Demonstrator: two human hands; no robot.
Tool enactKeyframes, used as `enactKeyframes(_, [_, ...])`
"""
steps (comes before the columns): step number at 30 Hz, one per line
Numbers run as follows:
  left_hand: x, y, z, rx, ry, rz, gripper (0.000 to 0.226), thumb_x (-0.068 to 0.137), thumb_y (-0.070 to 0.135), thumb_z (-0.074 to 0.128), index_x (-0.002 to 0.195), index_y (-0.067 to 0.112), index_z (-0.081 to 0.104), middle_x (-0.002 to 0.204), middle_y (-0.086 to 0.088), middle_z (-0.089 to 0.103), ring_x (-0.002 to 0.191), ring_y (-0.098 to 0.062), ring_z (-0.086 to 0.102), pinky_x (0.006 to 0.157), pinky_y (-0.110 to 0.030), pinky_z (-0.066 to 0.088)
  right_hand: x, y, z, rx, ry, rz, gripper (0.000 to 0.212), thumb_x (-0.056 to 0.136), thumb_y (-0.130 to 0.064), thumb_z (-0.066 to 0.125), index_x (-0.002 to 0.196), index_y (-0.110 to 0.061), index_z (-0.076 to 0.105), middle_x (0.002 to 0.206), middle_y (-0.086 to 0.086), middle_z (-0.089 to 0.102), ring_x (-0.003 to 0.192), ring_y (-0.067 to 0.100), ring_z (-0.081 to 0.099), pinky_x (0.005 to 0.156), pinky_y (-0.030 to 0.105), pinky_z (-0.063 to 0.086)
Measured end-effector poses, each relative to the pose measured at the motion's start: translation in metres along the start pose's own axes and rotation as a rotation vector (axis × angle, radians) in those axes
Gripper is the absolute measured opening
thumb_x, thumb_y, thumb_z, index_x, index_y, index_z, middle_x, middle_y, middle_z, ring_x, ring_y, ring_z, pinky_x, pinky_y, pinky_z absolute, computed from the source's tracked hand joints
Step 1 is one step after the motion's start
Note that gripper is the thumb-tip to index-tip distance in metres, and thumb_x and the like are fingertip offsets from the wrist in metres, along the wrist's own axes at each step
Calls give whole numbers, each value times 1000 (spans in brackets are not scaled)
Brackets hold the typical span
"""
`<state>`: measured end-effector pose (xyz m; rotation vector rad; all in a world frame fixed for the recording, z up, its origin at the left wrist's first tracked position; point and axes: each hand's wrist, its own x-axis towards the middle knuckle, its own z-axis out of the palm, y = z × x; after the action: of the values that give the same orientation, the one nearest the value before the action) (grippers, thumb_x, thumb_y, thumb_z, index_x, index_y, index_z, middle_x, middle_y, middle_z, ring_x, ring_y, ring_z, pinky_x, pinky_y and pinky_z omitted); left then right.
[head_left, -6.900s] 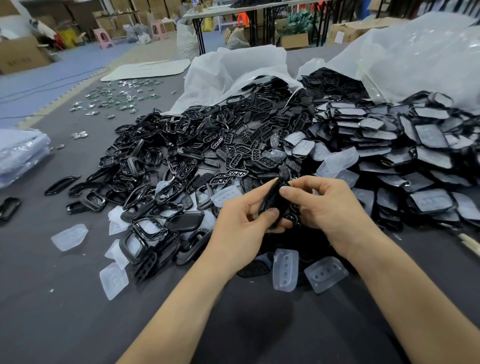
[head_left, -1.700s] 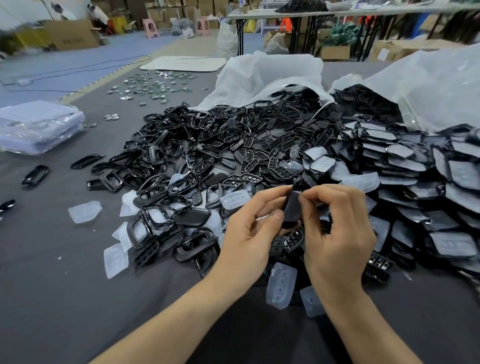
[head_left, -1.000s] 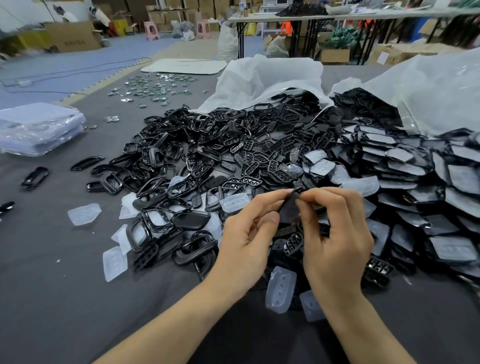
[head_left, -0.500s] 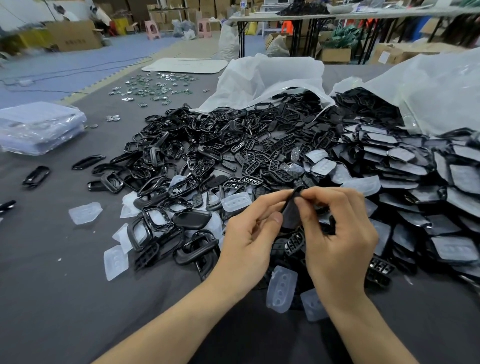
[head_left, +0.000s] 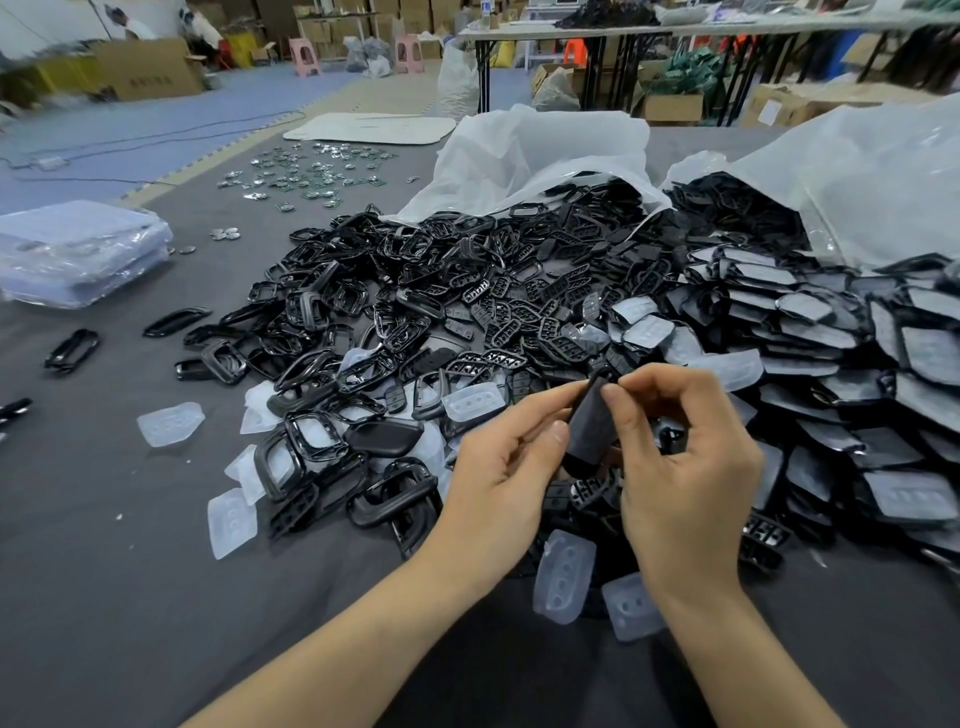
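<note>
Slippage is the main worry. You hold a black key-fob shell (head_left: 592, 426) upright between both hands, just above the near edge of the heap of black shell parts (head_left: 467, 312). Your left hand (head_left: 498, 483) pinches its left edge between thumb and forefinger, with the other fingers loosely curled. Your right hand (head_left: 685, 467) pinches the right edge near the top with thumb and forefinger tip.

Both grips sit on thin edges only. If you are pressing something into place or peeling something away, a hard squeeze or twist could make the piece spring out. Whether a pad is already seated in it cannot be told, since the side facing you is plain and dark.

If it drops, it lands among the look-alike frames and button grids directly below and beyond your hands. You would likely lose track of which piece was half done.

Translucent button pads (head_left: 563, 577) lie just below your wrists on the table (head_left: 104, 597), and a forearm dragged back could sweep them aside or under the heap. To the right of your right hand, the stacked shells (head_left: 810, 332) lean in overlapping rows, so a careless reach there could set them sliding.
</note>
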<state>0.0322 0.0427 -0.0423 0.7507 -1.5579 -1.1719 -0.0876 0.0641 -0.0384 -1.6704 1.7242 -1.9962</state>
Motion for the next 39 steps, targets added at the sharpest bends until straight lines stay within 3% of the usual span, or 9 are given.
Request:
enactKeyframes(5, [0, 1, 1, -15, -8, -6, 31, 92, 10, 51, 114, 29, 61, 98, 20, 72, 93, 3, 67, 78, -11, 49, 0, 0, 0, 0, -7, 1, 5, 89, -9, 67, 91, -9, 63, 83, 3, 62, 78, 13, 60, 74, 16, 46])
enactKeyframes(11, [1, -1, 0, 30, -12, -13, 37, 93, 7, 52, 109, 40, 60, 86, 16, 74, 84, 1, 67, 76, -14, 51, 0, 0, 0, 39, -30, 43, 7, 87, -12, 68, 91, -14, 62, 84, 0, 63, 78, 10, 59, 73, 16, 47])
enactKeyframes(16, [1, -1, -1, 4, -14, -40, 32, 92, 11, 52, 113, 33, 62, 97, 9, 75, 94, -7, 70, 81, -19, 53, 5, 3, 1, 188, -90, 297, 15, 84, -19, 71, 89, -28, 61, 81, -6, 61, 74, 5, 59, 68, 16, 47])
enactKeyframes(21, [2, -5, -2, -3, -3, -77, 31, 89, 14, 53, 113, 32, 63, 100, 5, 75, 96, -12, 70, 85, -31, 56, 10, 7, 1, 436, -205, 520, 10, 84, -14, 69, 86, -24, 70, 78, -8, 72, 73, 2, 65, 65, 14, 51])
enactKeyframes(26, [1, -5, -2, 49, -30, -67, 34, 93, 7, 50, 112, 33, 62, 97, 8, 75, 93, -10, 71, 82, -25, 56, 11, 8, -1, 403, -283, 521, 14, 91, -9, 61, 83, -19, 66, 66, -9, 68, 58, 1, 62, 47, 19, 51])
enactKeyframes(30, [1, -4, 0, -69, -63, -168, 29, 99, 1, 47, 107, 24, 62, 79, 2, 74, 75, -19, 73, 68, -29, 59, 10, 10, -1, 268, -335, 414, 17, 92, -7, 59, 83, -20, 62, 68, -8, 63, 60, -2, 57, 57, 13, 48])
enactKeyframes(34, [3, -4, 0, -143, -32, -252, 13, 99, 8, 49, 96, 13, 61, 65, -6, 69, 56, -20, 70, 52, -25, 56, 9, 7, 2, 232, -374, 364, 19, 91, -5, 60, 81, -21, 61, 64, -10, 61, 57, -3, 54, 55, 9, 43])
enactKeyframes(39, [5, -6, -2, -131, -38, -277, 14, 100, 9, 47, 90, 10, 58, 61, -5, 68, 51, -18, 68, 46, -22, 53, 7, 10, 3, 212, -407, 364, 14, 90, -12, 62, 83, -24, 61, 64, -15, 63, 59, 0, 55, 57, 13, 45])
